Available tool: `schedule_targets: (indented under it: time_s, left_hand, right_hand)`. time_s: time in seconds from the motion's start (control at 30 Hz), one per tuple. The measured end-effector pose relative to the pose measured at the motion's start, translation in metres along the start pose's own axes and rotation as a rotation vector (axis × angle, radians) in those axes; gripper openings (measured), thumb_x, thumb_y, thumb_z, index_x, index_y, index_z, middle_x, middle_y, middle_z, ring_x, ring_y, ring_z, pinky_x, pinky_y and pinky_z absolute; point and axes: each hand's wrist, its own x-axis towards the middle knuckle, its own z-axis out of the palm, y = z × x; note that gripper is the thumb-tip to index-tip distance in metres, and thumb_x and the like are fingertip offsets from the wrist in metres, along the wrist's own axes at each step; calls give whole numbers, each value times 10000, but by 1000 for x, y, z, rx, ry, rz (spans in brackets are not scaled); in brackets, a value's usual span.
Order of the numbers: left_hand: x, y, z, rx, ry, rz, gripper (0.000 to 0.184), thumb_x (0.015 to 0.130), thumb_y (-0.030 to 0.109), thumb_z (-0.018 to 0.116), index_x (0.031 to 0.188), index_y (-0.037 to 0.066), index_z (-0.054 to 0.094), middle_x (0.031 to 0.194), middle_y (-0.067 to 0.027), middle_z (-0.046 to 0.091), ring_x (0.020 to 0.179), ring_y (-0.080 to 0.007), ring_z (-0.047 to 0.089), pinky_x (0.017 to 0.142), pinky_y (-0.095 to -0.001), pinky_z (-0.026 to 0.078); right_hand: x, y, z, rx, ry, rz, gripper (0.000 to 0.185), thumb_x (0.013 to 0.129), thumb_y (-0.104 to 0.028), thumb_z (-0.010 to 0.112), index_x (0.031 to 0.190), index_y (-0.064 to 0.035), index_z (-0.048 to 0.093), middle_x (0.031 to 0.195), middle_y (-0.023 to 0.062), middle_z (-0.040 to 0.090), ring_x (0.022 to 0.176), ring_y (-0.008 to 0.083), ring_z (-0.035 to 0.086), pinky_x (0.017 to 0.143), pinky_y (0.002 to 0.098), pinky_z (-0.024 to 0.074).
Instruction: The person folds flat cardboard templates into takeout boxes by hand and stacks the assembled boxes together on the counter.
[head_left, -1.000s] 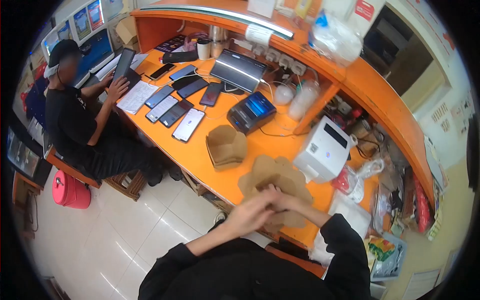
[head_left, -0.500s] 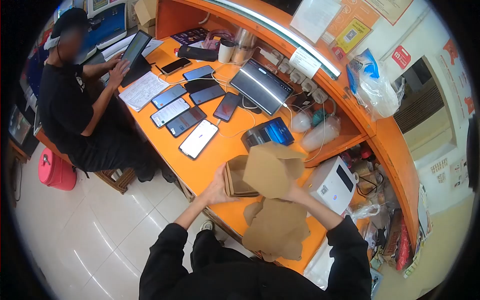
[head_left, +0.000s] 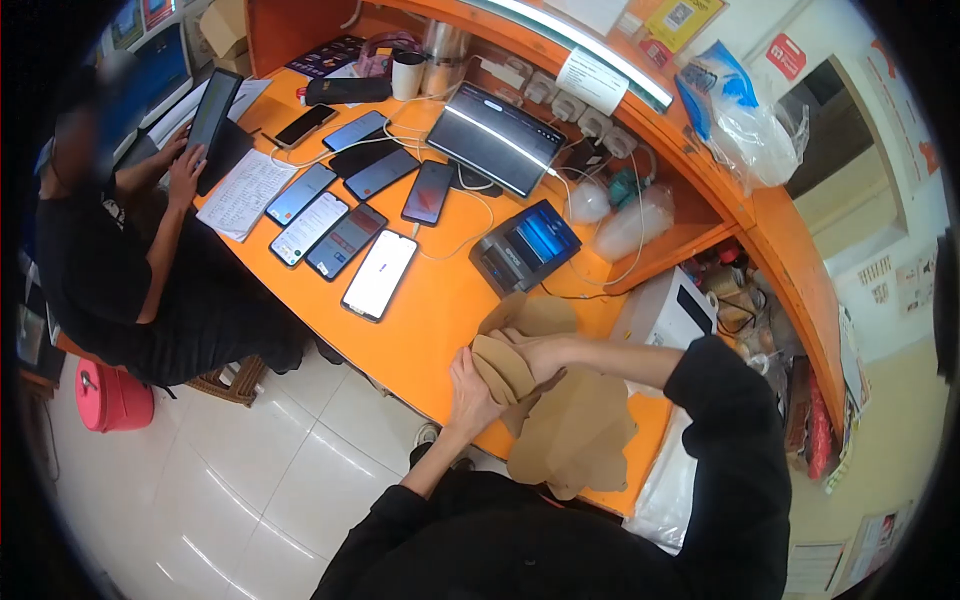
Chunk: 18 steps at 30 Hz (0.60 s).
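Note:
A brown cardboard food box (head_left: 505, 368), partly folded with curved flaps, is between my two hands above the orange counter (head_left: 440, 290). My left hand (head_left: 472, 395) grips its near left side, fingers wrapped along the wall. My right hand (head_left: 545, 355) holds it from the right, fingers bent over the flaps; part of these fingers is hidden behind the cardboard. One wide flap (head_left: 540, 313) spreads out on the far side. Flat brown cardboard blanks (head_left: 575, 435) lie piled on the counter just below my right forearm.
Several phones (head_left: 380, 275) lie ahead on the left, with cables among them. Beyond the box stand a black card terminal (head_left: 525, 248) and a tablet (head_left: 495, 138). A white printer-like device (head_left: 665, 315) is at right. A co-worker (head_left: 100, 240) sits left, touching another tablet (head_left: 212, 118).
My hands have come closer together around the box, and its large raised flap is now folded down and away. My view has shifted, and more of the card terminal shows.

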Motion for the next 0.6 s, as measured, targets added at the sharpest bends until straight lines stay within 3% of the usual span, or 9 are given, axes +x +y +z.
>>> schedule_targets:
  time_s: [0.1, 0.2, 0.3, 0.4, 0.5, 0.6]
  left_hand:
    - [4, -7, 2, 60, -17, 22, 1055, 565, 197, 802, 1278, -177, 121, 1243, -320, 260, 1121, -440, 295, 984, -463, 276]
    - [1, -10, 7, 57, -29, 25, 1033, 557, 149, 793, 1275, -175, 124, 1238, -318, 259, 1112, -441, 297, 983, -459, 274]
    - [2, -3, 4, 56, -48, -11, 1013, 548, 107, 780, 1270, -175, 127, 1236, -319, 257, 1110, -440, 298, 982, -456, 275]
    - [2, 0, 6, 67, -32, -27, 1009, 537, 67, 768, 1269, -179, 119, 1244, -326, 248, 1118, -444, 296, 986, -457, 275]
    - [0, 0, 13, 34, 19, -34, 1031, 527, 38, 761, 1280, -181, 92, 1254, -335, 244, 1130, -457, 296, 990, -468, 275]
    - [-3, -3, 19, 25, 38, -46, 1068, 527, 33, 769, 1296, -179, 59, 1265, -344, 245, 1141, -475, 296, 995, -484, 272]
  right_hand:
    - [-3, -13, -23, 20, -24, 6, 918, 620, -427, 731, 1357, -138, 266, 1301, 138, 248, 1187, 387, 259, 976, 492, 338]
    - [6, 5, 3, -13, 50, -53, 757, 690, -359, 677, 1320, -116, 335, 1314, 158, 292, 1192, 400, 262, 968, 510, 336]
    - [14, 28, 35, -518, 85, -282, 571, 757, -272, 599, 1262, -80, 413, 1320, 188, 353, 1215, 415, 254, 1001, 542, 261]
    - [17, 9, 37, -165, -22, 35, 684, 749, -196, 599, 1331, -18, 287, 1320, 274, 298, 1191, 459, 323, 996, 543, 276]
    - [10, -22, 15, -153, -61, 15, 489, 756, -139, 567, 1200, 27, 444, 1172, 286, 457, 1069, 451, 456, 987, 590, 249]
    - [22, -12, 28, -307, -23, -42, 452, 757, -145, 571, 1153, 46, 468, 1147, 247, 491, 1106, 426, 440, 986, 579, 252]
